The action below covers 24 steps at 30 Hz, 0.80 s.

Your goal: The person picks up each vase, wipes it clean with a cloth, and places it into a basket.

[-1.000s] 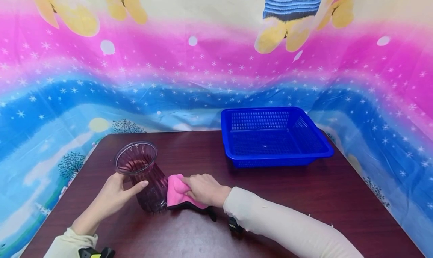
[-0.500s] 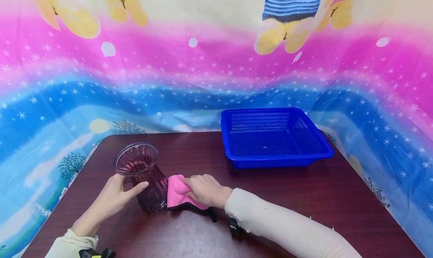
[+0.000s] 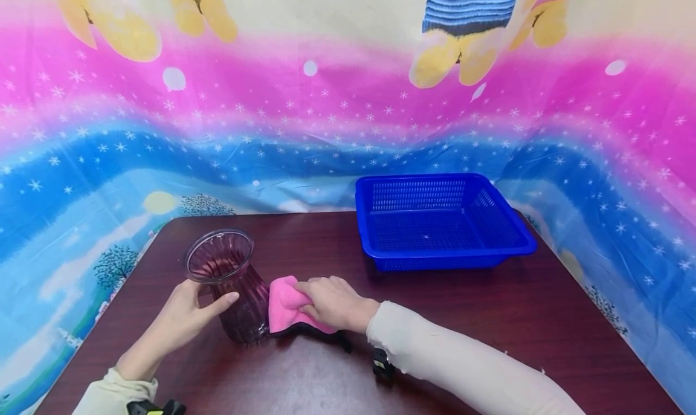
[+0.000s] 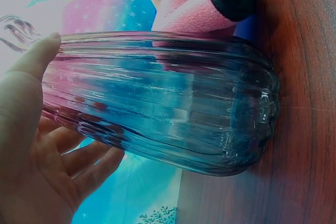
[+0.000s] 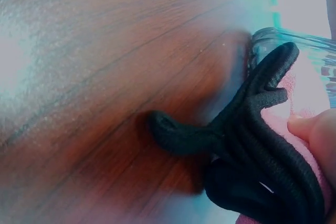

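Shifted slightly forward, the right hand grips pink cloth beside the vase the left hand holds, blue basket beyond.

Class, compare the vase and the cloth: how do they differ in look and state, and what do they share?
The vase is see-through and ribbed; the cloth is opaque pink with a black edge. The vase looks stiff and is open at the top, while the cloth looks soft and is bunched. The left hand holds the vase; the right hand grips the cloth. Shared: each is held in one hand.
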### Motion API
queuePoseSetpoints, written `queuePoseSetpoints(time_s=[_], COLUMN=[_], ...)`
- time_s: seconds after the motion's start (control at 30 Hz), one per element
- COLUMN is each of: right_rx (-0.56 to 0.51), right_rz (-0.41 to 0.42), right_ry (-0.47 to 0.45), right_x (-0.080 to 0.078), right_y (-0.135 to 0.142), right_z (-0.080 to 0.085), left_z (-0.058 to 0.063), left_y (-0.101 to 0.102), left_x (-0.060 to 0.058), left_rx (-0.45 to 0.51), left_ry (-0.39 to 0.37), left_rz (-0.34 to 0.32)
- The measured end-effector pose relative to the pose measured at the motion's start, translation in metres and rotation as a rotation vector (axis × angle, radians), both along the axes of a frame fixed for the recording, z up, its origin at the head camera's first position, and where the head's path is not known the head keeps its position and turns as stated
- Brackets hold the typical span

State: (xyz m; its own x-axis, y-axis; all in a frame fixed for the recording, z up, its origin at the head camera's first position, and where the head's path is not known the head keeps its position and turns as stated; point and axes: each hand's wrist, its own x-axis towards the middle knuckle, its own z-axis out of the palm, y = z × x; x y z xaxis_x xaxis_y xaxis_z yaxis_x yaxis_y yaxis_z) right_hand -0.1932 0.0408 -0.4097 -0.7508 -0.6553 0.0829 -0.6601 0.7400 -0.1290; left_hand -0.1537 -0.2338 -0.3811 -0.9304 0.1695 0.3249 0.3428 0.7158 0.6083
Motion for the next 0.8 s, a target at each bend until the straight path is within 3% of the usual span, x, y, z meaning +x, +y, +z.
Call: queuePoseSetpoints(time_s=[0.53,0.8], right_rx=[-0.152,-0.177], right_rz=[-0.019,-0.013], right_ry=[-0.017,-0.018], right_x=[-0.001,0.002], right_y=[0.001,0.003], right_z=[0.025,0.039], left_z=[0.001,0.000], left_y=[0.001,0.001], left_x=[0.001,-0.001], left_rx=[0.010,-0.014], left_ry=[-0.023,0.012], left_rz=[-0.003,0.002])
